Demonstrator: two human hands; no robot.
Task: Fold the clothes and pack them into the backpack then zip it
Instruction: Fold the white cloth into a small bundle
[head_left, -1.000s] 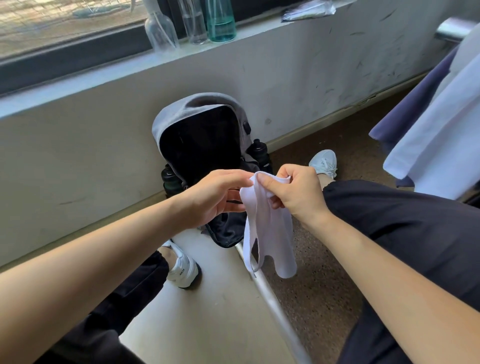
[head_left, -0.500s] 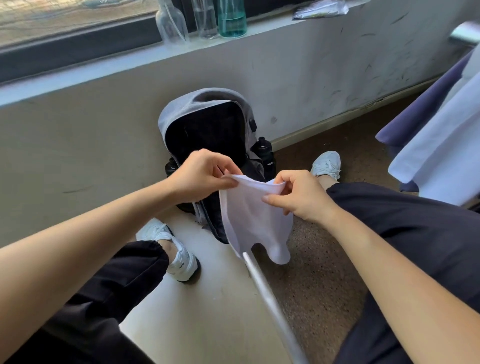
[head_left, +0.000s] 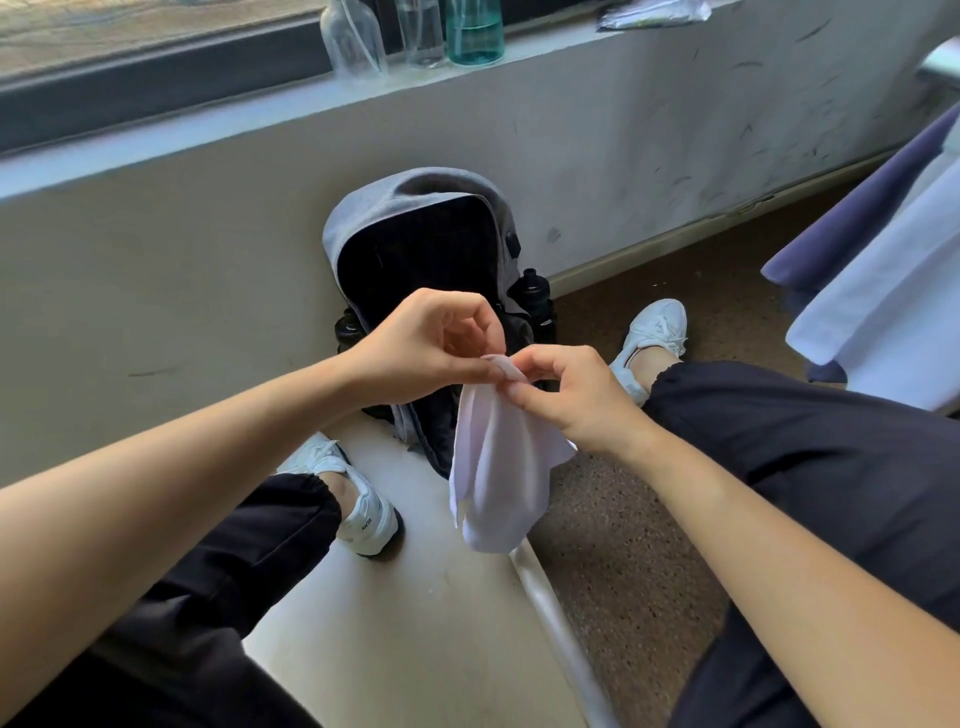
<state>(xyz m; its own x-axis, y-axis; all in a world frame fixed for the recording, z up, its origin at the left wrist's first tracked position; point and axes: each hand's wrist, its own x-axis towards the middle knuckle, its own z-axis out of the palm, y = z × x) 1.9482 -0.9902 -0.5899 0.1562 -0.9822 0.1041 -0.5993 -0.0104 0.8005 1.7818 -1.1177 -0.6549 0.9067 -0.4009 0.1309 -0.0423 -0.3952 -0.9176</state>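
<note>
My left hand (head_left: 421, 343) and my right hand (head_left: 566, 395) both pinch the top of a small white cloth (head_left: 498, 467). My fingers are curled tight on it, close together. The cloth hangs down in the air between my knees. The gray backpack (head_left: 421, 249) stands open by the wall, just behind my hands

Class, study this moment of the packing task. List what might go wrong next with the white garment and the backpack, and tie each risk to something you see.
1. The left hand and right hand pinch only the top edge of the white garment. The rest hangs loose over the floor, so a slip would likely drop it there.
2. Folding it in mid-air, with no surface under it, may leave it bunched and a poor fit in the backpack.
</note>
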